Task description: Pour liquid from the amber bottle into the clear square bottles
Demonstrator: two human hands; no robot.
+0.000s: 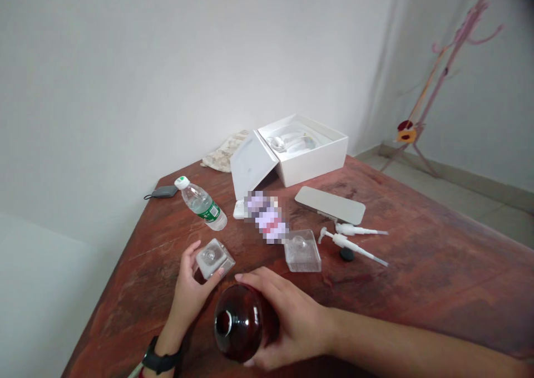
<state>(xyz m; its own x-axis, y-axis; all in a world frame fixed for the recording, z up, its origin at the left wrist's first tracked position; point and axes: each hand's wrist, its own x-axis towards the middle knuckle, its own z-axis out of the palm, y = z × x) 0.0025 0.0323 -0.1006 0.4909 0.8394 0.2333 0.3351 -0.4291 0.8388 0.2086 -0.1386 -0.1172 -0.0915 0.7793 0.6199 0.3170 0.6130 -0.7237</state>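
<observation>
My right hand (292,317) is wrapped round a dark brown bottle (240,325) with an uncapped, rounded top, close to the camera. To its left, my left hand (192,283) grips a small clear square container (212,258) with a round neck, thumb on the near side and fingers on the far side. A similar clear square container (303,251) stands on the table beyond my right hand. Two white pump heads (340,240) with long tubes lie to the right of it, beside a small black cap (346,254).
A water bottle (202,202) with a green label stands on the reddish wooden table (137,266). Behind are an open white box (312,161) with a cable inside, a pale slim case (329,204), a grey pouch (166,191) and a patterned cloth (223,152). Something pixelated (267,217) lies mid-table.
</observation>
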